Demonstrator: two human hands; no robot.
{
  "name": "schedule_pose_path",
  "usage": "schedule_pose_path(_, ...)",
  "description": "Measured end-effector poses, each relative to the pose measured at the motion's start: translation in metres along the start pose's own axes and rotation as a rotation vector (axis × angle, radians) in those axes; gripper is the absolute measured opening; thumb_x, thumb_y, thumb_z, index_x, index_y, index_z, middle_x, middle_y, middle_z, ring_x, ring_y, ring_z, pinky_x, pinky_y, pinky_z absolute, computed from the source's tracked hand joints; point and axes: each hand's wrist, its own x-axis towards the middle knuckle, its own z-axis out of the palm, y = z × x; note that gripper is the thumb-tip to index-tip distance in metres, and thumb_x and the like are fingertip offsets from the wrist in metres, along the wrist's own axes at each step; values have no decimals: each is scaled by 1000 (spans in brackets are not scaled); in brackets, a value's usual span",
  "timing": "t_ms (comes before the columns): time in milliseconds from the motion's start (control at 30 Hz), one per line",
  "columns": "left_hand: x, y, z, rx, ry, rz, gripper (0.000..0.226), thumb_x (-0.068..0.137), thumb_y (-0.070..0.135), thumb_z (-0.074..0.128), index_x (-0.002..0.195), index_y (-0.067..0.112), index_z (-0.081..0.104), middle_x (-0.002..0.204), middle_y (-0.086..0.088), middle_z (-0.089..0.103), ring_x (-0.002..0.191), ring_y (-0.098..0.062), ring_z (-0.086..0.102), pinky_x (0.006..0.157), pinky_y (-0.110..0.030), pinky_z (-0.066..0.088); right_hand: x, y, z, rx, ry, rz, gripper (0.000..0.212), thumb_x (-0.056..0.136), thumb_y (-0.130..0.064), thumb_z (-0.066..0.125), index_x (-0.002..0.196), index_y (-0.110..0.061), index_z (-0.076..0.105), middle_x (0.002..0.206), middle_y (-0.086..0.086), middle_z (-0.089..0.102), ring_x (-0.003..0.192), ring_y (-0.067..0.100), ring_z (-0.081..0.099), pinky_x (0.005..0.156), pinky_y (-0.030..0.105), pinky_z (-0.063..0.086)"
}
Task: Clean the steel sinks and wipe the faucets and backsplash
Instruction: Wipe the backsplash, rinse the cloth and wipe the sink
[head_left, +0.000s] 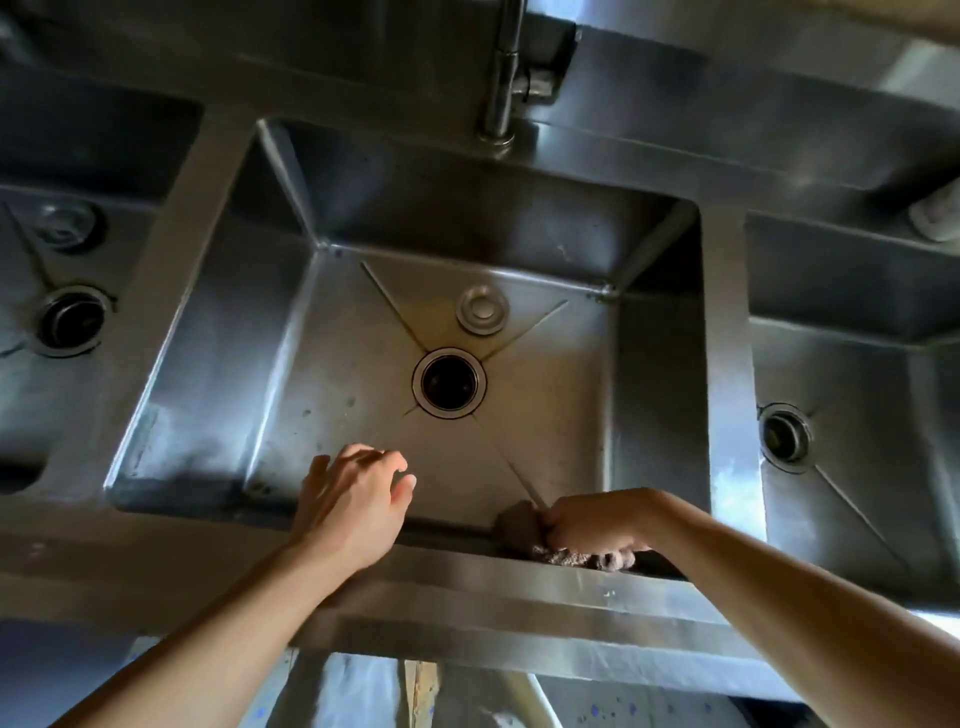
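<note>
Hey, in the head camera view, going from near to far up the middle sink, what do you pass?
Right hand gripping the scrubbing pad at the near wall, with the left hand beside it → open drain → loose drain plug → back wall → faucet.

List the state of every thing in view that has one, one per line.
Left hand: fingers relaxed, holding nothing, over the middle sink's front edge.
Right hand: gripping the scrub pad.
Scrub pad: pressed on the sink's near wall.
Middle sink: no standing water.
Middle drain: uncovered.
Stopper: out, lying behind the drain.
Faucet: not running.
</note>
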Motion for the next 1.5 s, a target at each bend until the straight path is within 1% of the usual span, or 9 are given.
schedule_pose_path(233, 4, 17, -18, 49, -140, 118, 26, 100, 37, 38, 119, 29, 53, 122, 7, 58, 116, -15, 48, 97, -32, 36, -55, -14, 5, 58, 168, 17, 24, 88, -3, 37, 92, 5, 59, 71, 11, 50, 55, 18, 43, 48, 26, 34)
schedule_pose_path(400, 12, 35, -35, -86, -192, 156, 30, 99, 38, 41, 127, 30, 50, 130, 3, 56, 117, -20, 51, 94, -28, 38, -56, -33, 4, 81, 434, 86, 30, 95, -8, 37, 108, -11, 64, 110, 11, 64, 90, 21, 54, 76, 30, 40)
schedule_pose_path(567, 29, 41, -20, -548, -385, 84, 38, 95, 36, 51, 132, 29, 47, 134, 0, 54, 122, -22, 50, 103, -33, 38, -55, -37, 22, 1030, 883, -44, 19, 96, -5, 42, 91, -13, 59, 80, 9, 60, 65, 13, 59, 58, 24, 46)
schedule_pose_path(700, 33, 64, -30, -1086, -723, -179, 40, 86, 55, 57, 123, 39, 55, 133, 5, 55, 114, -23, 58, 85, -38, 46, -60, -46, 32, 1449, 1013, -213, 12, 91, -2, 54, 90, -13, 54, 87, 10, 60, 82, 21, 59, 79, 37, 50)
schedule_pose_path(833, 35, 86, -39, -1341, -978, -272, 42, 90, 51, 52, 119, 22, 61, 112, -10, 69, 99, -29, 65, 90, -48, 47, -63, -58, 34, 1427, 1025, -232, 32, 85, 8, 46, 98, -16, 62, 107, 15, 63, 106, 28, 60, 99, 45, 48)
schedule_pose_path(1033, 36, 112, -33, -1365, -686, -273, 19, 99, 14, 45, 83, 13, 56, 54, 2, 67, 66, -21, 61, 64, -29, 46, -85, -31, 41, 986, 1315, -61, 39, 86, 8, 42, 109, -20, 56, 108, 0, 62, 98, 21, 61, 86, 35, 52)
schedule_pose_path(1133, 39, 121, -24, -1347, -660, -243, 21, 99, 9, 42, 90, 13, 61, 66, -3, 70, 73, -22, 62, 68, -30, 48, -99, 5, 31, 702, 1582, 179, 39, 87, 2, 53, 122, -15, 55, 126, 5, 51, 112, 20, 51, 92, 29, 42)
schedule_pose_path(1400, 64, 127, 7, -891, -871, -39, 19, 93, 9, 54, 110, 5, 62, 105, -12, 70, 103, -28, 64, 103, -41, 43, -59, 78, 19, 242, 1386, 193, 68, 93, -35, 49, 151, -14, 20, 156, 10, 15, 137, 34, 28, 107, 42, 36)
schedule_pose_path(1500, 55, 142, 24, -659, -1062, 136, 14, 92, 10, 57, 104, 13, 63, 93, -1, 69, 84, -10, 65, 79, -22, 52, -52, 87, 22, 226, 1414, 198, 67, 95, -45, 35, 153, -19, 13, 160, 4, 8, 141, 29, 27, 104, 42, 39)
